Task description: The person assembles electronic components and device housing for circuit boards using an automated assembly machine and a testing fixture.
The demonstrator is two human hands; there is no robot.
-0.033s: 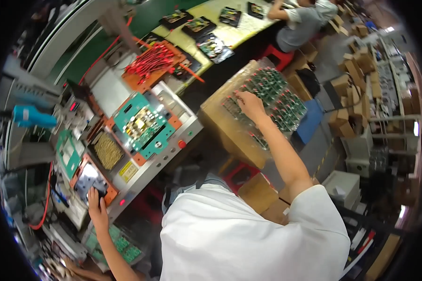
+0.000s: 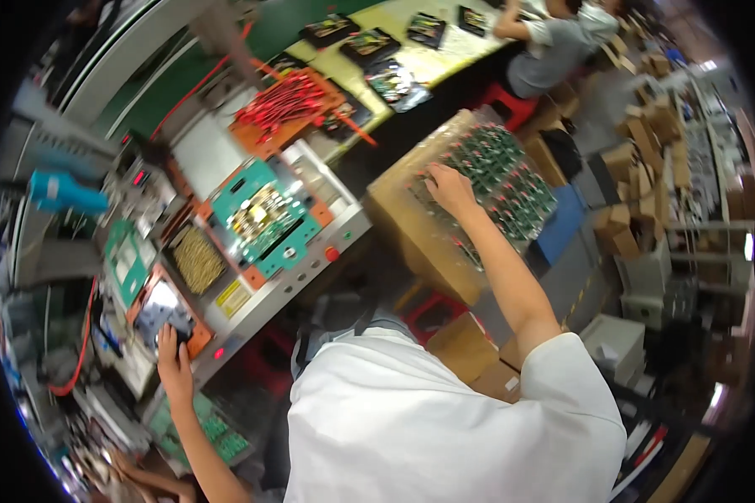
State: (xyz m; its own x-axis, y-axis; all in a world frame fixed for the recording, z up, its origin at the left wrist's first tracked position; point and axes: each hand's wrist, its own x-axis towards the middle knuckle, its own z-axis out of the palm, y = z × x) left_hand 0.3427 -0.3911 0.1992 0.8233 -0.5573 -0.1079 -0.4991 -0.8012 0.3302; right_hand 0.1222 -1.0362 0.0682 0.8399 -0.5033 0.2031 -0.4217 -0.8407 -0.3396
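Reaching far right, the right hand rests fingers-down on a stack of green circuit boards atop a cardboard box; whether it grips one cannot be told. Left hand presses an orange-framed fixture on the desk, near left, fingers loosely curled.

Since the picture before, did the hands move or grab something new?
No, nothing visibly changed. The right hand rests on the green circuit boards stacked on the cardboard box. The left hand touches the orange-framed fixture on the workbench.
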